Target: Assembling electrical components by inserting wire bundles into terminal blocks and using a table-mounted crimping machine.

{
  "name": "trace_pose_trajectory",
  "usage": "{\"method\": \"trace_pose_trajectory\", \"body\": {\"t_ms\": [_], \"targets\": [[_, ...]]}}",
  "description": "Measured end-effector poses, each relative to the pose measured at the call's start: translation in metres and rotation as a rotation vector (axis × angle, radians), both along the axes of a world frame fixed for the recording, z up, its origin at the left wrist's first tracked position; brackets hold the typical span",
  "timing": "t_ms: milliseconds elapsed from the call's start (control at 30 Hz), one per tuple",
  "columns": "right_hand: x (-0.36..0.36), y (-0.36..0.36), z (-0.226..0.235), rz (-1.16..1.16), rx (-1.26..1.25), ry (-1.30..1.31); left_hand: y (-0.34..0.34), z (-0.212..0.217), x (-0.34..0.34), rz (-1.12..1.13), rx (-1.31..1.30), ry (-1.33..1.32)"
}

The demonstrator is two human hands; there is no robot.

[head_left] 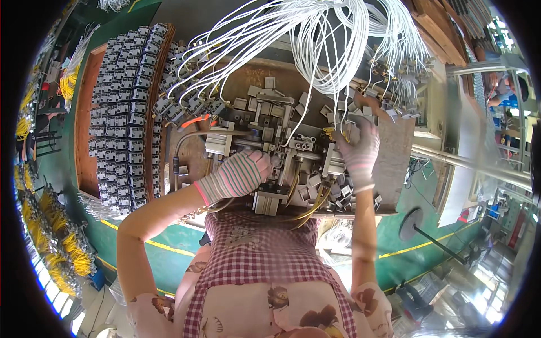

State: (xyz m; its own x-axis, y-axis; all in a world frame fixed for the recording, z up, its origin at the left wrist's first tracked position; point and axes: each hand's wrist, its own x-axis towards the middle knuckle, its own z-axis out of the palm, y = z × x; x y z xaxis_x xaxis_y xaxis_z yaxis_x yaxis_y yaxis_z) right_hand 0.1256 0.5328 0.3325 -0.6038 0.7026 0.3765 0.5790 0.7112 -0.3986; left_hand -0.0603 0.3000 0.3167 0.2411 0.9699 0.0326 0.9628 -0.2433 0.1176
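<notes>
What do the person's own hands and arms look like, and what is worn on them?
Both hands wear knitted work gloves. The left hand has a glove striped in pink, green and white with a pink cuff. The right hand has a paler glove of the same striped kind with a whitish cuff. Both forearms are bare, with no sleeves. Short flower-printed sleeves show near the shoulders.

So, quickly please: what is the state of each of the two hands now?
Left hand: gloved, curled closed on the metal jig; what it grips cannot be told.
Right hand: gloved, fingers bent over small grey connector parts; a grip cannot be told.
</notes>
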Motion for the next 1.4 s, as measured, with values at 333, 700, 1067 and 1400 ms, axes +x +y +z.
{"method": "trace_pose_trajectory", "body": {"t_ms": [333,700,1067,1400], "targets": [[0.081,-0.021,0.043,0.167,-1.146,0.533,-0.003,0.001,-0.008,0.211,0.102,-0.566],[0.083,-0.050,0.047,0.359,0.005,-0.431,0.020,0.069,-0.008,0.661,-0.510,-1.454],[0.067,-0.032,0.068,0.486,-0.146,-0.144,-0.292,0.068,-0.258,1.509,0.404,-0.321],[0.057,-0.027,0.080,0.332,-1.232,-0.028,-0.329,0.048,-0.247,1.506,0.668,-1.199]]}}
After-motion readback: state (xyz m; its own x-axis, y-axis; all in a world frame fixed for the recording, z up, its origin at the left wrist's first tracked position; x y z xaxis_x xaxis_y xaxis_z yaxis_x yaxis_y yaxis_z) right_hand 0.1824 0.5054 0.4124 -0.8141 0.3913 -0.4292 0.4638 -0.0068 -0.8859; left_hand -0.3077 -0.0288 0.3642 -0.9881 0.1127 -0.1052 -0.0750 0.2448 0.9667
